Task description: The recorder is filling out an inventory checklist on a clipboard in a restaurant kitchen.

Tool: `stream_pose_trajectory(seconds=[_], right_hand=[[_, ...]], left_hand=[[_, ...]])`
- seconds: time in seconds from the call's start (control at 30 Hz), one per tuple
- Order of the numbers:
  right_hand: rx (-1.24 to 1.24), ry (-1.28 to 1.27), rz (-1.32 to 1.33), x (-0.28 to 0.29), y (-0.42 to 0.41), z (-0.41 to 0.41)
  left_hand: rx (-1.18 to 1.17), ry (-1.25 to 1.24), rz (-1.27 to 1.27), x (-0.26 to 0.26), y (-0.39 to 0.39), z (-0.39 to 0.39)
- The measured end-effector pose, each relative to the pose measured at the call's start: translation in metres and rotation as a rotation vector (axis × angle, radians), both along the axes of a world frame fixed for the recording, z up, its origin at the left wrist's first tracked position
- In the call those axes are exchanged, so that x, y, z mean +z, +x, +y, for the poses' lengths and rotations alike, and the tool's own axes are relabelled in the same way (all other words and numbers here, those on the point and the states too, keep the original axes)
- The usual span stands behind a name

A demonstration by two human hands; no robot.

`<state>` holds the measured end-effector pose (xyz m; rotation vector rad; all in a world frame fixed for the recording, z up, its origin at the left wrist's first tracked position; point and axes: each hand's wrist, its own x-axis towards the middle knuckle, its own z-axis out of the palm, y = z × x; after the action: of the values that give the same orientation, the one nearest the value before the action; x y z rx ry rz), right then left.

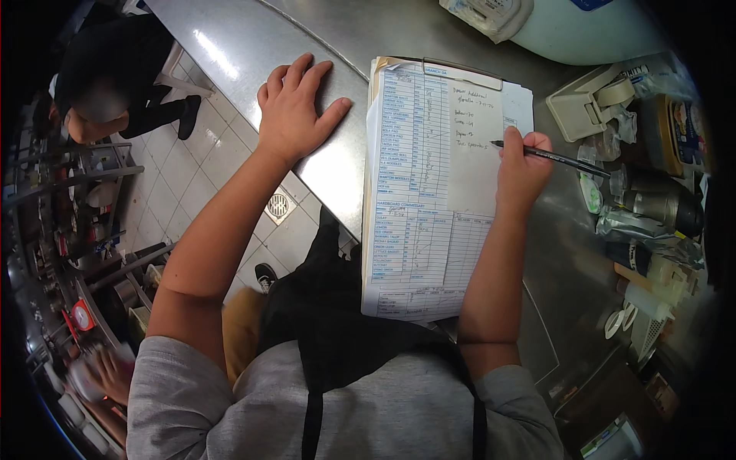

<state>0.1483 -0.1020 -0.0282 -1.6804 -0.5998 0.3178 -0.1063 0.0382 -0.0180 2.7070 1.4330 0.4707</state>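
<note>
A clipboard with a thick stack of paper forms (408,241) lies on the stainless steel counter (339,167) before me. Its wire clip (460,72) holds the sheets at the far end. On top is a smaller slip of paper (474,178) with a few handwritten lines. My right hand (520,167) grips a black pen (566,159), its tip close to the slip's last written line. To the left of the clipboard, my left hand (298,106) rests palm down on the bare steel, fingers spread and holding nothing.
Along the right stand a tape dispenser (586,103), a dark metal container (661,198), foil packs (638,227) and a perforated scraper (650,330). A large pale container (569,34) is at the back. Left of the counter, a person in black (115,63) sits above the tiled floor (190,167); another person's hand (106,371) shows lower left.
</note>
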Motion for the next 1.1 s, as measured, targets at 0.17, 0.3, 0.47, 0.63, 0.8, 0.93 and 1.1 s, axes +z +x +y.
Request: stream_pose_trajectory(seconds=[0.17, 0.3, 0.47, 0.63, 0.8, 0.93, 1.1], right_hand=[[-0.003, 0.001, 0.012, 0.0019, -0.0001, 0.0002], [-0.006, -0.013, 0.003, 0.0048, -0.0021, 0.0003], [0.000, -0.007, 0.009, 0.0036, -0.0010, -0.0003], [-0.027, -0.013, 0.031, 0.0052, -0.0033, 0.0009], [0.001, -0.012, -0.029, 0.0003, 0.0006, -0.0001], [0.002, -0.018, -0.031, 0.0002, 0.0005, -0.0006], [0.000, 0.007, 0.000, 0.0025, -0.0014, 0.0001]], left_hand=[[0.001, 0.001, -0.003, 0.0008, 0.0005, -0.0005], [0.000, -0.006, -0.017, 0.0003, -0.0001, -0.0001], [-0.007, 0.014, -0.007, 0.0016, 0.0001, -0.0007], [-0.012, 0.006, -0.017, 0.0009, -0.0011, -0.0001], [-0.013, 0.014, -0.020, 0.0002, -0.0005, 0.0001], [-0.017, 0.006, -0.024, 0.0004, -0.0007, -0.0001], [-0.013, 0.005, -0.011, 0.0006, -0.0009, 0.0000]])
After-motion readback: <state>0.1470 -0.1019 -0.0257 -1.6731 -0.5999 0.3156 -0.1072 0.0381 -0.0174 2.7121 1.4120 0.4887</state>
